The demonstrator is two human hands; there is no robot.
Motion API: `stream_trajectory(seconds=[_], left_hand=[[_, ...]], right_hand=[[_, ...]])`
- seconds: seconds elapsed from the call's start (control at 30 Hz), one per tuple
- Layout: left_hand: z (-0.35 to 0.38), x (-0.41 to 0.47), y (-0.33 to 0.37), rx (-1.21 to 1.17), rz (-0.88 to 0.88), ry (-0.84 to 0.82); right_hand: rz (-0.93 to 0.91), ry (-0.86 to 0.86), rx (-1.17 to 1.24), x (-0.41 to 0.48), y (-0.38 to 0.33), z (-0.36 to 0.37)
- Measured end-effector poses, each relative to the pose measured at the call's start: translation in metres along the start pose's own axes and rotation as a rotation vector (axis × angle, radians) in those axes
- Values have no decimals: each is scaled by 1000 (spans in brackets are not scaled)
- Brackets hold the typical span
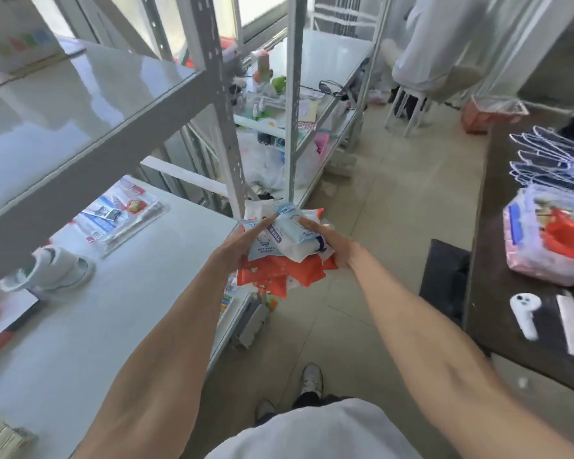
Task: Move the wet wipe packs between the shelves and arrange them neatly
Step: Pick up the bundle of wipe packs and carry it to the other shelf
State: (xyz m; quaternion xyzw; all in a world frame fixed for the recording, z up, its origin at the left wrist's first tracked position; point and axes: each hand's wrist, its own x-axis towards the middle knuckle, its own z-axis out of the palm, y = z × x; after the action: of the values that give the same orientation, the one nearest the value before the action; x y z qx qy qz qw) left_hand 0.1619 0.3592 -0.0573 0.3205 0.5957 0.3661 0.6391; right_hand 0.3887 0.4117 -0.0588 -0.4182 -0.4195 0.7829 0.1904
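Packs pinched between left hand and right hand.

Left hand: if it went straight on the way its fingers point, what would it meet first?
The left hand holds the wet wipe packs; past them its fingers aim at the grey shelf upright, likely first, though depth is unclear.

Wet wipe packs beside shelf, seemingly shoe on it, table right
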Motion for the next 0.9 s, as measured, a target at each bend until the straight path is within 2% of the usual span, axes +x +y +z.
stream_trajectory(seconds=[0.23,0.43,0.67,0.9], left_hand=[[106,67,43,139,-3,-238],[193,118,82,251,-5,-359],[266,167,129,334,16,-428],[292,215,166,339,36,-450]], right_hand=[[-84,234,144,-64,-20,-93],[-112,419,188,-97,-42,-167],[-171,471,278,-112,-79,-232],[-178,461,260,-90,-118,-281]])
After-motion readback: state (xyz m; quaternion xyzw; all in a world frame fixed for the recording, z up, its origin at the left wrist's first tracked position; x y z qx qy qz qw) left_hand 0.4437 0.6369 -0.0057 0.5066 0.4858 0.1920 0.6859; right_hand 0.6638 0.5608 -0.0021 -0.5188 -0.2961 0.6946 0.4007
